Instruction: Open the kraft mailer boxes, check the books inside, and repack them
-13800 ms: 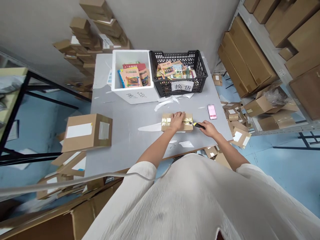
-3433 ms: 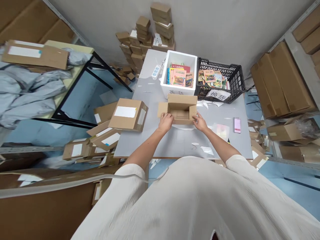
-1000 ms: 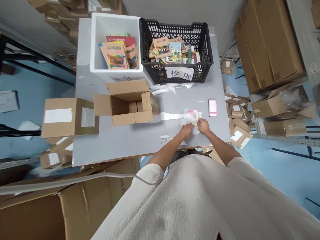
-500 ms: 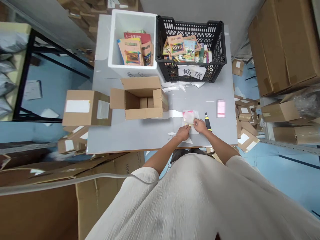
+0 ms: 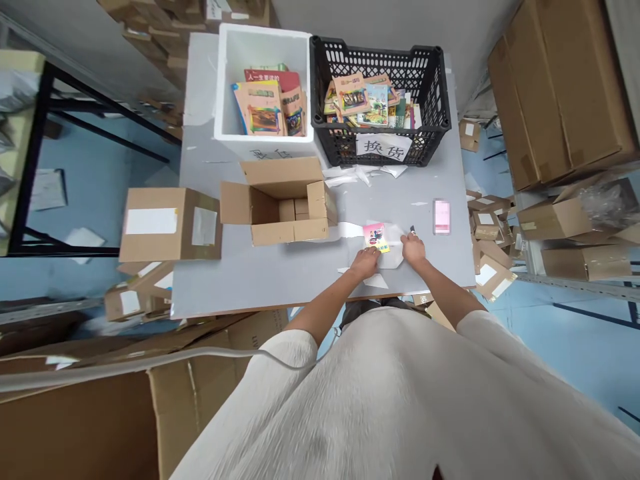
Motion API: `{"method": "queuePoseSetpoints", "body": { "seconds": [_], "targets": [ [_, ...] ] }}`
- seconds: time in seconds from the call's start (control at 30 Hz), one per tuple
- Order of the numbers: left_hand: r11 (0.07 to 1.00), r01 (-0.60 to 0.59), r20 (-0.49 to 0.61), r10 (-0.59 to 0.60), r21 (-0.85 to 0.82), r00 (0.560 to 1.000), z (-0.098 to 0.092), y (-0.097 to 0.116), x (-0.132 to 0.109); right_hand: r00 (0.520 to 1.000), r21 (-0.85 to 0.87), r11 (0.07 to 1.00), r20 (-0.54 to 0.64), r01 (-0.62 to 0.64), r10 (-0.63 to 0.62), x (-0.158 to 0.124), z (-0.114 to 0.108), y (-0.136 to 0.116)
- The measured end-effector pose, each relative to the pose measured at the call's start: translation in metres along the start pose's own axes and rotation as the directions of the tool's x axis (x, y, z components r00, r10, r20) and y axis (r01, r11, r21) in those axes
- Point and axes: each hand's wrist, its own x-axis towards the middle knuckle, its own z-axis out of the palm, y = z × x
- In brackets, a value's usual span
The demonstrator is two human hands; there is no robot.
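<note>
A small, colourful pink-and-yellow booklet [image 5: 375,236] lies on the grey table. My left hand [image 5: 365,264] rests its fingers on the booklet's lower edge, pressing it down. To the right of the booklet spreads a thin, whitish translucent wrapper [image 5: 393,251]. Its right edge is pinched in my right hand [image 5: 414,249], fingers closed. Just beyond that hand pokes the end of a black utility knife [image 5: 413,229], the rest of it hidden by the hand. White paper scraps [image 5: 376,281] lie below my left hand.
An open cardboard box [image 5: 287,207] stands left of the booklet, a closed box [image 5: 170,225] farther left. At the back are a white foam box [image 5: 265,143] and a black crate [image 5: 380,157], both holding books. A pink-screened phone [image 5: 442,217] lies at right.
My right hand has moved right with the wrapper's edge, folding it off the booklet, whose printed cover now shows. That hand now covers most of the utility knife. My left hand has barely moved.
</note>
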Motion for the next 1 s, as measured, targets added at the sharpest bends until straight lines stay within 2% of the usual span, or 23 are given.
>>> {"method": "queuePoseSetpoints", "body": {
  "seconds": [0.1,0.2,0.47,0.7,1.0],
  "targets": [
    [1.000,-0.012,-0.014,0.012,0.009,1.000,-0.007,0.000,0.012,0.994,-0.096,0.993,0.089,0.067,-0.058,-0.007,-0.001,-0.007],
    [0.999,-0.028,-0.022,0.028,0.022,0.999,-0.014,0.000,0.026,0.990,-0.139,0.984,0.098,0.110,-0.096,-0.012,0.001,-0.014],
    [0.994,-0.094,0.010,0.094,0.051,0.996,-0.020,-0.001,0.056,0.969,-0.159,0.971,0.201,0.179,-0.145,-0.017,0.008,-0.015],
    [0.982,-0.128,0.023,0.126,0.139,0.992,-0.020,-0.006,0.058,0.968,-0.208,0.963,0.218,0.171,-0.125,-0.019,0.012,-0.016],
    [0.990,-0.126,-0.014,0.127,0.060,0.992,-0.017,-0.010,0.052,0.970,-0.175,0.971,0.212,0.161,-0.122,-0.009,0.002,-0.021]
  ]
}}
